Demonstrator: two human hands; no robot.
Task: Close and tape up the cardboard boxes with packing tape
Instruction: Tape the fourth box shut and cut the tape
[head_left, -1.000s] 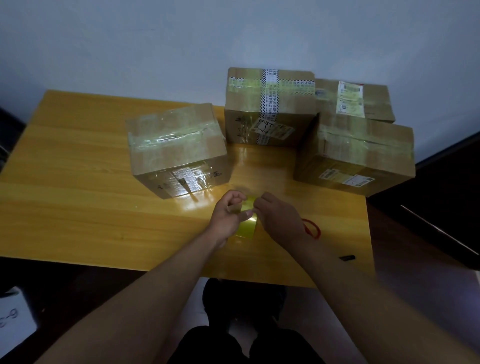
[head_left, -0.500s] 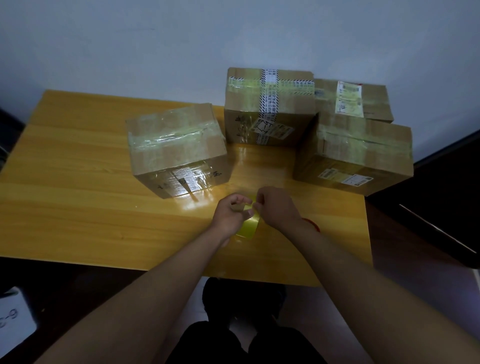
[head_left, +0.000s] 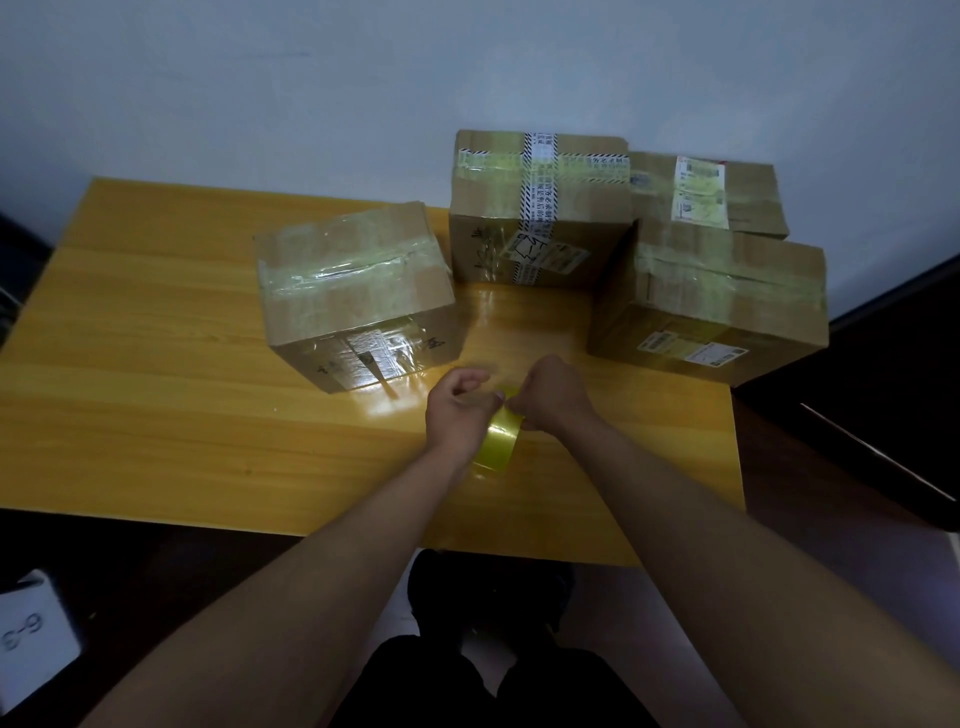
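Yellow wooden surface (head_left: 156, 322) against a pale wall. Four cardboard boxes on it, all closed and taped. Left box (head_left: 358, 296) stands alone, turned at an angle, clear tape across its top and down the near face. Middle box (head_left: 540, 208) at the back, crossed by clear tape and a printed black-and-white strip. Back right box (head_left: 727, 192) lower, with a pale shipping label on top. Front right box (head_left: 711, 306) just in front of it, taped across the top, label on the near face. Both hands meet over the surface in front of the boxes, near its front edge. Left hand (head_left: 460, 415) has its grip closed, fingers curled, thumb and fingers on the top of the roll of yellowish packing tape (head_left: 498, 441). Right hand (head_left: 556, 400) also has its grip closed, fingertips pinching at the roll's upper edge. Whether a free tape end is lifted, cannot tell. Roll stands on edge between the two hands, low over the surface; contact with it unclear. White card (head_left: 31, 639) with handwritten marks on the floor, lower left.
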